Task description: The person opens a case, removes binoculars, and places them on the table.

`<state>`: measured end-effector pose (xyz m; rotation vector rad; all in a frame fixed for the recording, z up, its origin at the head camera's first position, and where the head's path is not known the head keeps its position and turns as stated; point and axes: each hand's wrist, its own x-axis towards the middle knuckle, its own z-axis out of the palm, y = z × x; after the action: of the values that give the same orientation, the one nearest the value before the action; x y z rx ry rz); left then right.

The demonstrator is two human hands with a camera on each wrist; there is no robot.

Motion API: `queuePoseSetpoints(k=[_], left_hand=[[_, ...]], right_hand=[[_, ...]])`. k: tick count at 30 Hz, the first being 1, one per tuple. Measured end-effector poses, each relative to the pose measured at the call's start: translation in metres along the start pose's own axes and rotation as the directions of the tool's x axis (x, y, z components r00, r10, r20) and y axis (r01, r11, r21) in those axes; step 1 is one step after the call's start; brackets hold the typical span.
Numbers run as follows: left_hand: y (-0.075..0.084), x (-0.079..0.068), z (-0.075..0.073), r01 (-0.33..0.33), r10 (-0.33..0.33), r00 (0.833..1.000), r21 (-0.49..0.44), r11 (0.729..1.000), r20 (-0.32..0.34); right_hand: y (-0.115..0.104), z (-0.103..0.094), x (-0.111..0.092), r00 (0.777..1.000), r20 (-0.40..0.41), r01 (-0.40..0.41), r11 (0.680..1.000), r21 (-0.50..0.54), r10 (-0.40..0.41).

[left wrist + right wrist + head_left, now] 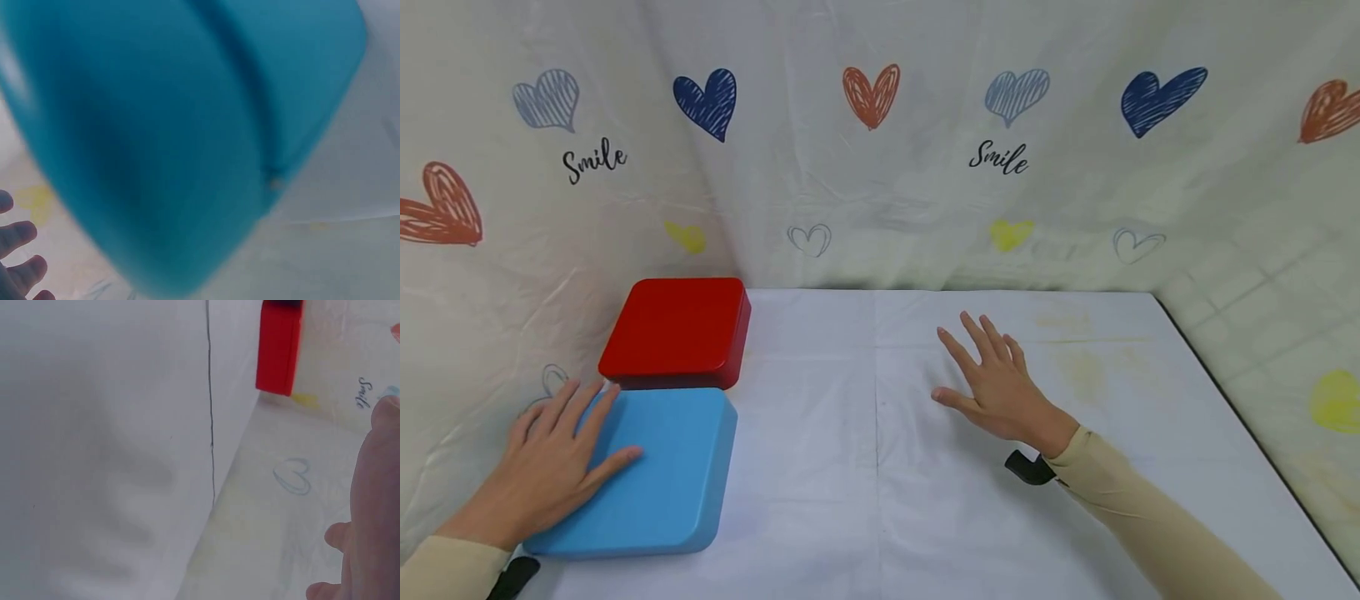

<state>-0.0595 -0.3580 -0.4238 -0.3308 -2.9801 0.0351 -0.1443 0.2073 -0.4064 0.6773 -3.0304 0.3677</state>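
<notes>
The blue box (666,475) lies on the table (820,500) beneath the nearer left hand (553,462), spread over its nine-o'clock side — touching or not, I cannot tell. From the right hand (1000,392) — spread, holding nothing — it lies well apart, around nine o'clock.

head: forward-down | wrists: lower, closer | head/left share: blue box (670,467)

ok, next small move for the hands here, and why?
Probably bring the right hand across to the right side of the blue case. That hand is spread over the white table, holding nothing; the left hand is over the case's left part, and the case's right side is uncovered, so two-handed support looks sensible.
</notes>
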Motion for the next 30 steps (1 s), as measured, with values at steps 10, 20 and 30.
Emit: queuePoseSetpoints(k=[10, 20, 30], left_hand=[[-0.008, -0.004, 0.004, 0.03, -0.03, 0.999, -0.001, 1.0, 0.022], [-0.016, -0.006, 0.008, 0.031, -0.031, 0.997, -0.005, 1.0, 0.069], [-0.021, -0.011, 0.008, 0.074, -0.075, 0.996, 0.015, 0.997, 0.04]], right_hand=[[-0.028, 0.018, 0.013, 0.996, -0.007, 0.088, 0.996, 0.033, -0.088], [-0.059, 0.03, 0.025, 0.979, 0.013, 0.203, 0.979, 0.023, -0.204], [-0.099, 0.044, 0.036, 0.962, 0.02, 0.272, 0.962, 0.033, -0.273]])
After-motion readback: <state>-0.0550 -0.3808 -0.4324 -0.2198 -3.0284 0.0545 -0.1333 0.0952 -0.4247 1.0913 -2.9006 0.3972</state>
